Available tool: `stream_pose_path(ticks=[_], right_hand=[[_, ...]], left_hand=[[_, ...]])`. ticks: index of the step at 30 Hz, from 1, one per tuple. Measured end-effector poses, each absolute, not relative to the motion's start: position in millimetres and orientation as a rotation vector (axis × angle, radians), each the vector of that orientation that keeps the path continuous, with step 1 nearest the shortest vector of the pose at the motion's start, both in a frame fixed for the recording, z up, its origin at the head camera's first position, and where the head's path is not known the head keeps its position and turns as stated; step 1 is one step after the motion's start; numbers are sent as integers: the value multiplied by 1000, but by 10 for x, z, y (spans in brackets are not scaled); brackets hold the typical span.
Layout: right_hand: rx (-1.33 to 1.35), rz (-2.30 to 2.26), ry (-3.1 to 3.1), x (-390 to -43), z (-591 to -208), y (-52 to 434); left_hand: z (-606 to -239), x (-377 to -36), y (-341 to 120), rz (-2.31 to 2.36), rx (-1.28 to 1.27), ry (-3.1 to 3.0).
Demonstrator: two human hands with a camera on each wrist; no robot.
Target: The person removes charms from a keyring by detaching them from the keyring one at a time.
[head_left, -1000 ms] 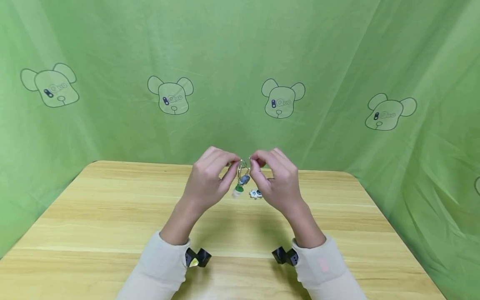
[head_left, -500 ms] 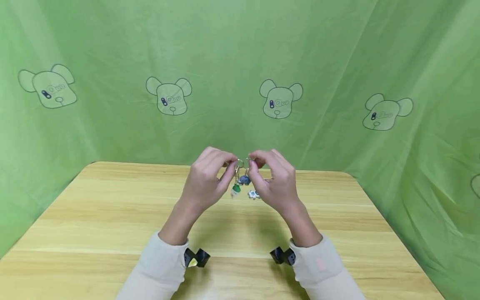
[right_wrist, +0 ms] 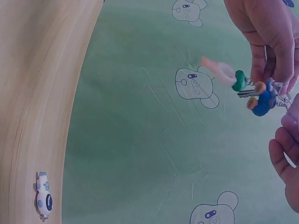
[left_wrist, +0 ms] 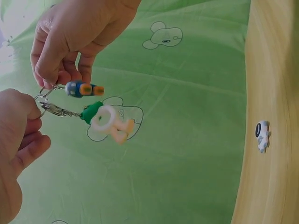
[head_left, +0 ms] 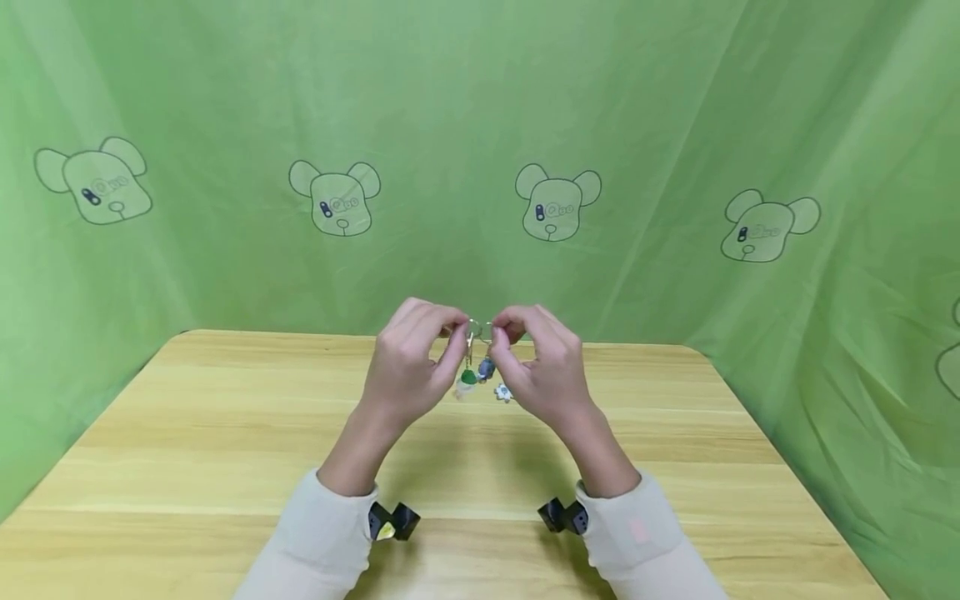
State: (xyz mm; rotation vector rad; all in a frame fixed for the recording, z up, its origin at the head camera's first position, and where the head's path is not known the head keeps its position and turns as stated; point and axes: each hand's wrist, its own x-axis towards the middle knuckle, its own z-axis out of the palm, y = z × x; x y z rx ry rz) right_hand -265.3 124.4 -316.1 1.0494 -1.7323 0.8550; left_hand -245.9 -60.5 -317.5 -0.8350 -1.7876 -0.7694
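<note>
My left hand (head_left: 408, 362) pinches a metal key ring (head_left: 474, 328), from which a key (right_wrist: 246, 94) and a figurine charm with a green top and pale body (left_wrist: 103, 120) hang. Thumb and forefinger of my right hand (head_left: 546, 362) pinch the thin metal hardware of a blue figurine charm (right_wrist: 263, 103), which dangles beside the green-topped one. The fingertips of both hands are close together above the table; whether the two rings are linked is too small to tell. A white charm with blue-grey patches (left_wrist: 263, 136) lies on the table beyond, partly behind my right hand in the head view.
The wooden table (head_left: 262, 467) spreads beneath both forearms. A green cloth backdrop (head_left: 450, 100) with printed bear heads rises behind and at both sides. Small black cameras (head_left: 393, 521) sit at the sleeve cuffs.
Both hands keep their pinch and shift slightly left and down in the head view, as does the backdrop. The hanging charms swing and turn a little; more of the white charm's left part stands free.
</note>
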Motion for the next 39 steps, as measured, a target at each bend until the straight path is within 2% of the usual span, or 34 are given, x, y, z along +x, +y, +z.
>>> stream_pose_path(ticks=[39], right_hand=[[1041, 811, -1718, -2657, -3143, 1259]], left_hand=[[-3183, -2473, -607, -799, -853, -1814]])
